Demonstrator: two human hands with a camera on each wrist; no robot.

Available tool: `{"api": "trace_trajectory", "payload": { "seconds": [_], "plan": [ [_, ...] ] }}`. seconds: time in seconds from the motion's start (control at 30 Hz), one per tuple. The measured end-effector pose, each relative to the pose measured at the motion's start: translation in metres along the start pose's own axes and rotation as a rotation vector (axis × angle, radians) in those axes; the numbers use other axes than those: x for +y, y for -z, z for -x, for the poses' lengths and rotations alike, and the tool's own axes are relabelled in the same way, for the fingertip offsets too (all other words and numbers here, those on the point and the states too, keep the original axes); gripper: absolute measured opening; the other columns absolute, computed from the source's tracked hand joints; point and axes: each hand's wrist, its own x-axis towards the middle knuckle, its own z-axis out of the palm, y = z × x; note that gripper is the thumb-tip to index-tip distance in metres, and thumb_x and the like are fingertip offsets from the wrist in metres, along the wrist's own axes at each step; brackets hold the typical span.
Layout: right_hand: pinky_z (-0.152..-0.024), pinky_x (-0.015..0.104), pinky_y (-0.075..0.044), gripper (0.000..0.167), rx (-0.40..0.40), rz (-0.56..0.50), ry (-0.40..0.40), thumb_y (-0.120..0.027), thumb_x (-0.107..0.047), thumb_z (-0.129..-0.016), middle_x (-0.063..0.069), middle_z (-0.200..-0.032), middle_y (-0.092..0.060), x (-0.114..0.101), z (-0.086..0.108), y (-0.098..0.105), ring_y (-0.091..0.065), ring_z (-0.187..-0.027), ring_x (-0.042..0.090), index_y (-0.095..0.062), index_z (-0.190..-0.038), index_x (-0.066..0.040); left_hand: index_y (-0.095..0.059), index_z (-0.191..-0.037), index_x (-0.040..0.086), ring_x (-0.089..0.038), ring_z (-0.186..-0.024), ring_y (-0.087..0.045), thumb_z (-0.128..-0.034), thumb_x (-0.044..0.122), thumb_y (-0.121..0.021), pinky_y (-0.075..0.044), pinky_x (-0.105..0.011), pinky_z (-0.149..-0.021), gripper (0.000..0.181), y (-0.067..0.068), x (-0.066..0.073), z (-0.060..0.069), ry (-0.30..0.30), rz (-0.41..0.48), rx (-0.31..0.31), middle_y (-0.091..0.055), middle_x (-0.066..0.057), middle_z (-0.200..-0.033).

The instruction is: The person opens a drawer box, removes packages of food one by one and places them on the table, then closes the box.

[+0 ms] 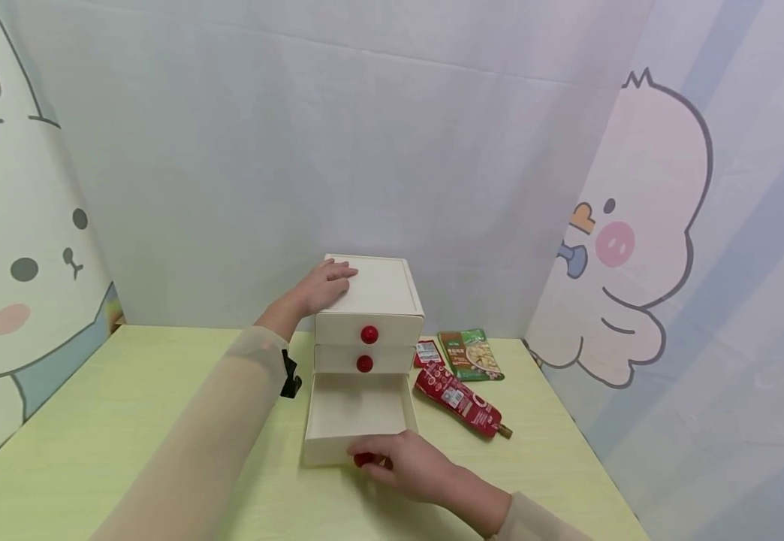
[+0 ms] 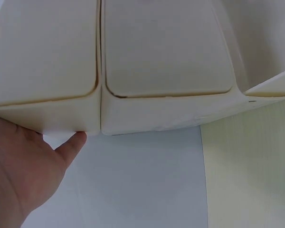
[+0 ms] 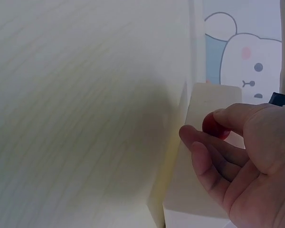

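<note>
A small cream cabinet (image 1: 385, 289) with three stacked drawers stands on the table. Its top drawer (image 1: 338, 329) and middle drawer (image 1: 334, 359) are closed, each with a red knob. The bottom drawer (image 1: 324, 452) is pulled out, and nothing shows inside it. My left hand (image 1: 324, 288) rests on the cabinet's top at the left edge; in the left wrist view its thumb (image 2: 72, 147) touches the side wall. With thumb and fingers, my right hand (image 1: 414, 467) pinches the bottom drawer's red knob (image 3: 213, 126), partly hidden by the fingers.
Right of the cabinet lie a red spouted pouch (image 1: 462, 400), a green and brown food packet (image 1: 471, 355) and a small red packet (image 1: 427, 353). They lie on the pale yellow-green table (image 1: 243, 466). Curtains with cartoon animals (image 1: 655, 210) hang behind and beside it.
</note>
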Motion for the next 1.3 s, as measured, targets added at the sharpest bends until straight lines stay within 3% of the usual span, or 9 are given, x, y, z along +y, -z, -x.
{"api": "trace_trajectory", "payload": {
  "seconds": [0.3,0.63,1.3],
  "plan": [
    [-0.087,0.013,-0.058,0.029,-0.004,0.012,-0.028,-0.075,-0.017,-0.106,-0.014,-0.116,-0.082,0.004,-0.010,-0.002,-0.065,-0.096,-0.012,-0.079,-0.133,-0.023,-0.050,-0.166,0.014,-0.032,-0.174,0.000,-0.1115,0.031,-0.036,-0.006,-0.064,-0.139,0.059,0.000,0.000,0.000,-0.001,0.008,0.001,-0.028,-0.007,-0.183],
    [-0.076,0.013,-0.054,0.024,-0.008,0.003,-0.101,-0.076,-0.023,-0.106,-0.016,-0.106,-0.080,0.012,-0.019,-0.005,-0.060,-0.082,-0.010,-0.082,-0.129,-0.026,-0.049,-0.167,0.014,-0.033,-0.174,0.001,-0.1104,0.030,-0.036,-0.005,-0.065,-0.138,0.060,0.000,0.002,0.001,-0.003,0.015,0.004,-0.028,-0.008,-0.183],
    [-0.065,0.014,-0.051,0.018,-0.016,-0.035,-0.165,-0.076,-0.020,-0.105,-0.018,-0.089,-0.072,0.016,-0.034,-0.003,-0.055,-0.070,-0.007,-0.084,-0.121,-0.023,-0.049,-0.167,0.014,-0.034,-0.174,0.000,-0.1116,0.032,-0.035,-0.006,-0.065,-0.138,0.060,-0.001,0.001,0.000,0.000,-0.012,0.003,-0.028,-0.009,-0.183]
  ]
}}
